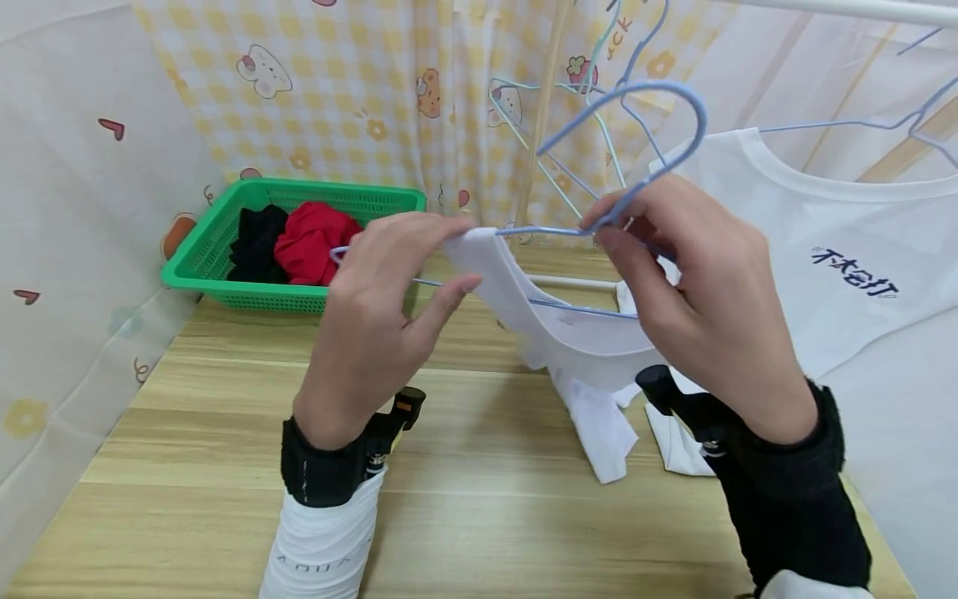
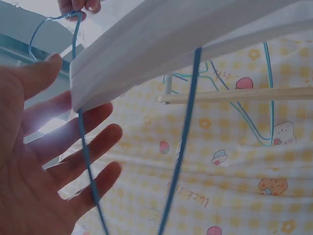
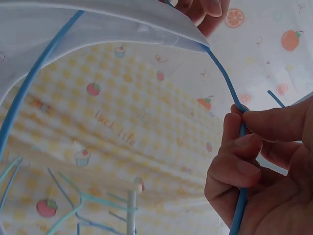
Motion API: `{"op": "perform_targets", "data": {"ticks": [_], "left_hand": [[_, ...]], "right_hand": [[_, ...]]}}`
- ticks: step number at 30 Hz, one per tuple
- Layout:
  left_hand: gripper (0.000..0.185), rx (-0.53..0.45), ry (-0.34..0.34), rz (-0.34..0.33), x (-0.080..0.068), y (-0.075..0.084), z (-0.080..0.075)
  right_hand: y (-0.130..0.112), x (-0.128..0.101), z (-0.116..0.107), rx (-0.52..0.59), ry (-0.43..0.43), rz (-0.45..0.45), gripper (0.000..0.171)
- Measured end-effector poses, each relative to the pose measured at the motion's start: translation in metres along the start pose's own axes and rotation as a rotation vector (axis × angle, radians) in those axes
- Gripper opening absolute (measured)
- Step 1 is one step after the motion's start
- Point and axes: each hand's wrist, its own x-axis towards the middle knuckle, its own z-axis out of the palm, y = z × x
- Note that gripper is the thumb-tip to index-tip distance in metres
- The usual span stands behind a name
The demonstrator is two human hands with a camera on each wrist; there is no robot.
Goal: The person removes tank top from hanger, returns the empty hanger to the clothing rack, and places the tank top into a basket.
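A blue wire clothes hanger [image 1: 696,125] is held up over the table, its hook at the top. My right hand [image 1: 711,291] pinches it just below the hook, thumb against fingers, as the right wrist view also shows. The hanger's left part passes through the neck of a white T-shirt [image 1: 486,274], which hangs from it with its lower part down near the table. My left hand [image 1: 374,299] touches the shirt's collar at that shoulder. In the left wrist view its fingers [image 2: 105,137] are extended behind the wire, with the thumb apart.
A green basket [image 1: 292,297] with black and red cloth stands at the back left of the wooden table [image 1: 224,466]. More hangers [image 1: 516,125] hang behind my hands. Another white T-shirt [image 1: 846,216] with dark lettering hangs at the right, below a white rail [image 1: 861,8].
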Motion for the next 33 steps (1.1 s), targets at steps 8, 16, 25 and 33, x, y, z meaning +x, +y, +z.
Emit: {"op": "perform_targets", "data": {"ticks": [8,16,25,33], "left_hand": [[0.028,0.03,0.324,-0.046,0.001,0.003,-0.003],[0.013,0.043,0.337,-0.086,0.002,-0.004,0.003],[0.012,0.098,0.209,-0.087,-0.001,-0.012,0.01],[0.013,0.092,0.295,-0.146,0.001,-0.018,0.003]], "right_hand": [[-0.013,0.021,0.017,0.192,0.002,-0.025,0.015],[-0.003,0.014,0.036,0.248,0.003,0.039,0.011],[0.015,-0.001,0.056,0.254,0.117,0.184,0.012],[0.026,-0.015,0.049,0.318,0.273,0.321,0.02]]}}
